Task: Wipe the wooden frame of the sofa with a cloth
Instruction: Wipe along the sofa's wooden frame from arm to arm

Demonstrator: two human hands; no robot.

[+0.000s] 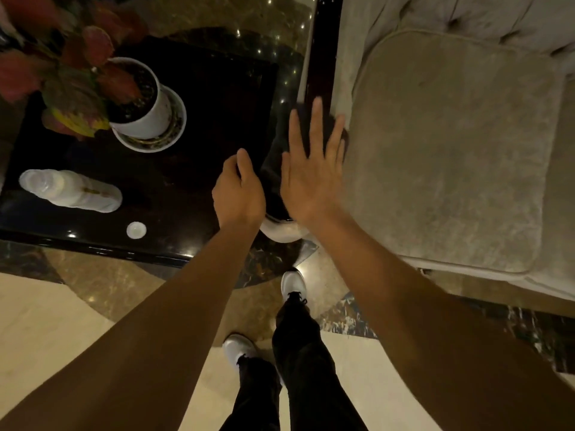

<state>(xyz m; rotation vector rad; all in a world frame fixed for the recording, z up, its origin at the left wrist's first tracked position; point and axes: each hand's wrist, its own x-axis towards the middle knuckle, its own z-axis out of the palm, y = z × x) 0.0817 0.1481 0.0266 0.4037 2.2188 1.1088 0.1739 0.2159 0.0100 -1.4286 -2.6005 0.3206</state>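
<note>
The sofa's dark glossy wooden frame (pixel 323 51) runs along the top of its left armrest, beside the beige seat cushion (pixel 451 150). A dark cloth (pixel 273 169) is draped over the front part of that armrest. My right hand (pixel 311 169) lies flat on the cloth with its fingers spread, pressing it onto the wood. My left hand (pixel 238 189) is just left of the cloth, its fingers curled against the hanging edge; whether it grips the cloth is hidden.
A glossy black side table (pixel 202 113) stands left of the sofa, carrying a white potted plant (pixel 140 104) with red leaves, a plastic bottle (pixel 71 191) lying on its side, and a small white cap (pixel 136 229). My legs and white shoes (pixel 292 283) stand on the marble floor.
</note>
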